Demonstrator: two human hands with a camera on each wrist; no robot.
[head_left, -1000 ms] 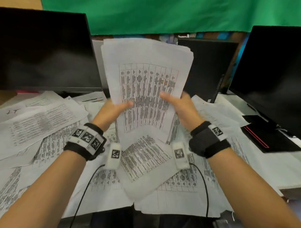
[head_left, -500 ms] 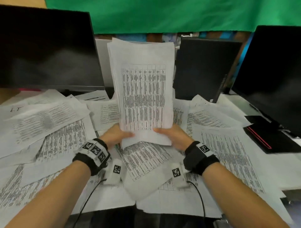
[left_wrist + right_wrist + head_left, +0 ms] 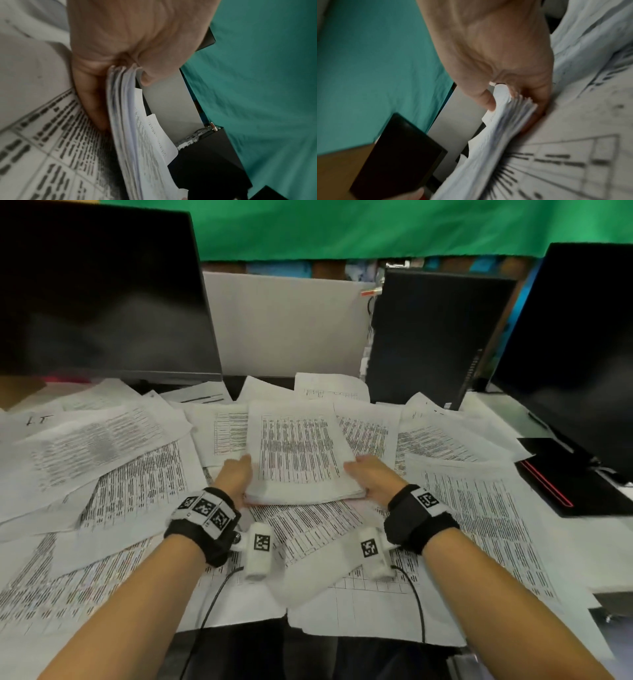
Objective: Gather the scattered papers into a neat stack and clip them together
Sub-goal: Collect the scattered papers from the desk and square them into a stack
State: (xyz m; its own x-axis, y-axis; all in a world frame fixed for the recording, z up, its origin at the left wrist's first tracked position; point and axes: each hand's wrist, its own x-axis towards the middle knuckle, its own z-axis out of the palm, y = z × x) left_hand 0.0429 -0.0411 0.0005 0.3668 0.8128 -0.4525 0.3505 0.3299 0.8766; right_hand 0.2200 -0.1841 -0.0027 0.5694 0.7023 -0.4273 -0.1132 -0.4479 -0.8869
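White stack [image 3: 301, 453] pinched by left hand [image 3: 236, 477], right hand [image 3: 371, 477]; loose sheets [image 3: 137, 484], monitors [image 3: 99, 289] around.

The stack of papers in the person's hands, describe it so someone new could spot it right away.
Between the two dark monitors, loose printed sheets cover the desk. At their middle lies the stack, gripped at its sides by the left hand and right hand. It alone is thick, many-layered and square-edged.
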